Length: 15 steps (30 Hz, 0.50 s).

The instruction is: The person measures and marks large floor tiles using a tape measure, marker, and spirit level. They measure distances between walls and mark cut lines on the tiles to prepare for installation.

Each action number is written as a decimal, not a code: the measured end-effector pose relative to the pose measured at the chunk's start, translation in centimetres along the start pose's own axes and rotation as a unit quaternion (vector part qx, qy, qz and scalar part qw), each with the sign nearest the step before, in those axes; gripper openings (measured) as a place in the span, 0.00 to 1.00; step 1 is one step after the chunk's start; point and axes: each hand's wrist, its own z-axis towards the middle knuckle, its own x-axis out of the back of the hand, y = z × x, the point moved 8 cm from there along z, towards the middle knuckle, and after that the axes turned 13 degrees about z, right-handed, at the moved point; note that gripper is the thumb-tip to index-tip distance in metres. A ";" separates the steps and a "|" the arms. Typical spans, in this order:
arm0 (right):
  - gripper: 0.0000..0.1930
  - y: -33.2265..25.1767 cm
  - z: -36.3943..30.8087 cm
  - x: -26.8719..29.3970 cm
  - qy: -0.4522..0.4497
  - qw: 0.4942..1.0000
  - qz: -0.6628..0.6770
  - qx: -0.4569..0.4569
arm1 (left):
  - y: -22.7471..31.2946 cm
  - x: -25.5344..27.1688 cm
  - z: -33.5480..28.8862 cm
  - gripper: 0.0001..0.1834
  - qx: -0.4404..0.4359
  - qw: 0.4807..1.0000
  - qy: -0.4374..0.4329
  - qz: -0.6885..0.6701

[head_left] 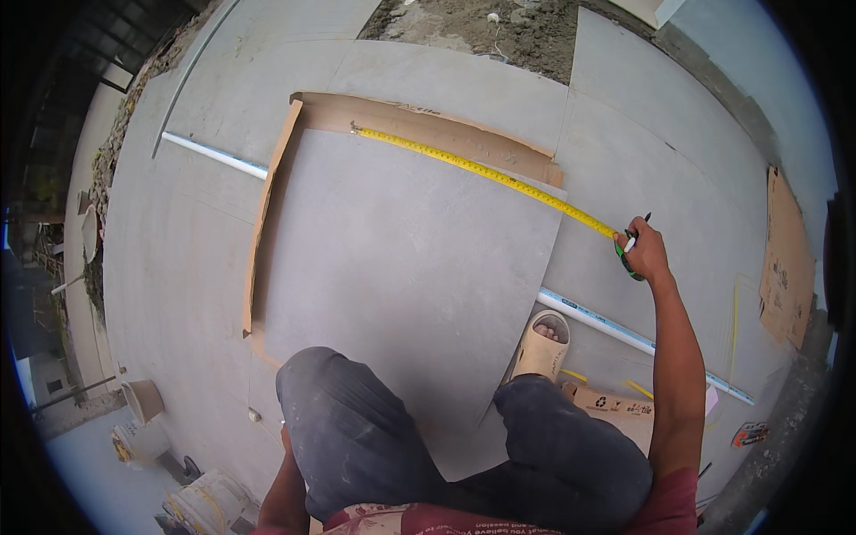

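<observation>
My right hand (646, 250) is closed round a green and black tape measure (629, 261) and also holds a black-and-white marker pen (631, 241). The yellow tape blade (481, 169) stretches left from it, over the far part of a large grey tile (401, 241). Its hooked end lies near the tile's far left corner. Under the tile is an opened cardboard box (269, 214), its sides folded up along the left and far edges. Only a sliver of my left hand (285, 439) shows beside my left knee; its fingers are hidden.
White pipes (606, 328) lie on the tiled floor at both sides of the box. Flat cardboard (785, 259) leans at the right wall, and more cardboard (615, 410) lies beside my sandalled foot (541, 348). Buckets (143, 441) stand at the lower left. Bare soil (481, 31) shows at the far side.
</observation>
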 end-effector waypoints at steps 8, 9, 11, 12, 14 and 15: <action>0.18 -1.1 1.8 -0.9 -0.003 0.995 -0.078 -0.065 | 1.3 1.5 6.1 0.21 -0.007 0.999 -0.051 -0.005; 0.18 -1.2 2.2 -0.9 0.001 0.996 -0.076 -0.051 | 3.0 3.8 8.4 0.22 -0.050 0.997 -0.018 -0.049; 0.18 -1.2 2.8 -1.7 -0.004 0.998 -0.060 -0.035 | 6.6 9.5 13.3 0.22 -0.209 0.955 0.045 -0.206; 0.18 2.0 2.0 -2.1 -0.006 0.995 -0.075 -0.071 | 19.2 12.4 10.0 0.23 -0.107 0.991 0.068 0.033; 0.18 2.0 2.4 -2.5 -0.010 0.995 -0.063 -0.078 | 30.9 18.0 8.4 0.23 -0.219 0.960 0.152 0.091; 0.18 0.6 3.0 -2.1 -0.007 0.996 -0.064 -0.059 | 34.9 20.0 8.5 0.24 -0.271 0.930 0.201 0.145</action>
